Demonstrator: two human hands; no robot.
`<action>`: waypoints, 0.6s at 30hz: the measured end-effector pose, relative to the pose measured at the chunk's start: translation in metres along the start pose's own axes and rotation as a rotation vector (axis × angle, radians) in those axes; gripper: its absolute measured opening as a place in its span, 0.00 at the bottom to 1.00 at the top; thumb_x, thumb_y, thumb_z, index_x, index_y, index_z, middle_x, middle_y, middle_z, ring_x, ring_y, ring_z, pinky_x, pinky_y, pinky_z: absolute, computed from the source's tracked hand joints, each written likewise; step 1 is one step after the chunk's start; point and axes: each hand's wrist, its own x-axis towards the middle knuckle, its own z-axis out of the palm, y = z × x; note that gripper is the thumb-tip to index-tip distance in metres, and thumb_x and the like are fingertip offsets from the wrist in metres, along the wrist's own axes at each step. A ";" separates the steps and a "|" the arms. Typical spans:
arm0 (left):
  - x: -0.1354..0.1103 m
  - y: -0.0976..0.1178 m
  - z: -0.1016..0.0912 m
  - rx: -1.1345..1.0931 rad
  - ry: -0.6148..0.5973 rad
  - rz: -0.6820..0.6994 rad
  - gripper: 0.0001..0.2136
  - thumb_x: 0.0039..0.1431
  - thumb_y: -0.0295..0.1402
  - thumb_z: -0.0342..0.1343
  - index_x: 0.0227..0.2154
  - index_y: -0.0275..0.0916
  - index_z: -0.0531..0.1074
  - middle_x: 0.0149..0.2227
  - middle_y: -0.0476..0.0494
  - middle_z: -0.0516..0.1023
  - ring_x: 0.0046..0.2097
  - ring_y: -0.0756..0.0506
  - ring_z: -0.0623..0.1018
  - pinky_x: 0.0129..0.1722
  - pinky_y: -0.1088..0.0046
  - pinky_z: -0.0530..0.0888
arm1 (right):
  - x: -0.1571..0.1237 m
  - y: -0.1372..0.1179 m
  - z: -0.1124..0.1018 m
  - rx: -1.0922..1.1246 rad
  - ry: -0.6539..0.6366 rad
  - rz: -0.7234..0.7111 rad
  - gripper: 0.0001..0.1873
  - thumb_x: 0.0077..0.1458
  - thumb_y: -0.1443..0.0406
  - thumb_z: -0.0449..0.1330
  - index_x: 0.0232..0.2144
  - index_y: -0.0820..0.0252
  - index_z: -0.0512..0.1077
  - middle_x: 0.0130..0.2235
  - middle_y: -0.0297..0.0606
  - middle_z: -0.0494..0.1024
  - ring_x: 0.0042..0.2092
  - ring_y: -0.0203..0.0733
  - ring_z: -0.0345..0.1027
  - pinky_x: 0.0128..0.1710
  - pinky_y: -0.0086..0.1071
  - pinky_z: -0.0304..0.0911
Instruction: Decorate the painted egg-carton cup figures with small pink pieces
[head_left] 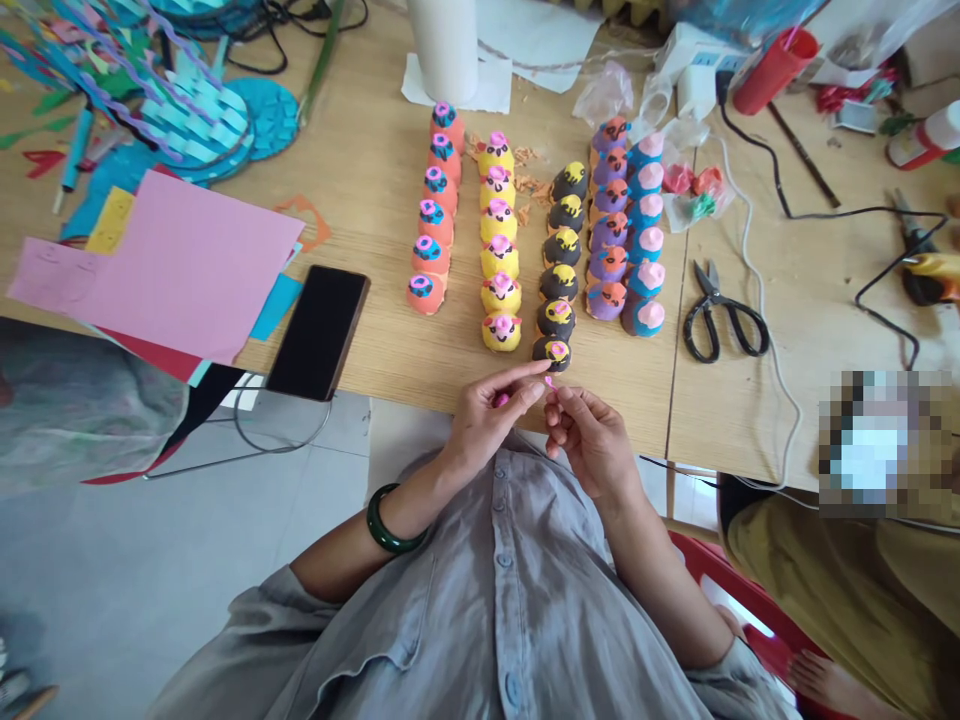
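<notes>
My left hand (484, 420) is at the table's front edge, its fingers curled round a magenta clay lump (501, 399). Its forefinger reaches toward the nearest black clay figure (553, 354), which has a yellow top with a pink bit on it. Between the thumb and finger of my right hand (596, 440) is a tiny pink clay piece (549, 381), close to my left fingertips. Black figures with yellow tops (559, 281) run back in a row. Beside them stand rows of yellow figures (499, 258), orange-red figures (430, 254), purple figures (607, 232) and blue figures (646, 243).
Scissors (720, 308) and a white cable (746, 225) lie to the right. On the left are a black phone (319, 330) and pink paper (202, 260). A white roll (446, 50) stands at the back. A person in olive clothing (847, 570) sits at the right.
</notes>
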 end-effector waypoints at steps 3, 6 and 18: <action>0.001 0.003 -0.002 0.039 0.019 0.019 0.18 0.59 0.42 0.63 0.50 0.42 0.81 0.32 0.48 0.82 0.27 0.53 0.69 0.27 0.76 0.64 | -0.001 -0.001 0.002 -0.007 -0.016 0.013 0.19 0.44 0.53 0.74 0.27 0.62 0.77 0.22 0.28 0.72 0.19 0.28 0.59 0.14 0.23 0.66; 0.002 0.005 -0.003 0.072 0.018 0.029 0.17 0.58 0.41 0.64 0.48 0.42 0.82 0.38 0.46 0.85 0.30 0.51 0.72 0.27 0.76 0.64 | -0.001 -0.001 0.002 -0.022 -0.032 0.016 0.18 0.45 0.53 0.74 0.27 0.61 0.77 0.23 0.28 0.72 0.19 0.28 0.59 0.14 0.24 0.66; 0.001 0.000 0.001 0.059 0.008 0.002 0.14 0.57 0.42 0.64 0.42 0.40 0.84 0.33 0.46 0.83 0.27 0.52 0.69 0.27 0.75 0.65 | -0.003 0.001 0.001 -0.061 -0.027 -0.006 0.18 0.48 0.52 0.72 0.26 0.61 0.76 0.24 0.30 0.73 0.21 0.29 0.61 0.14 0.25 0.68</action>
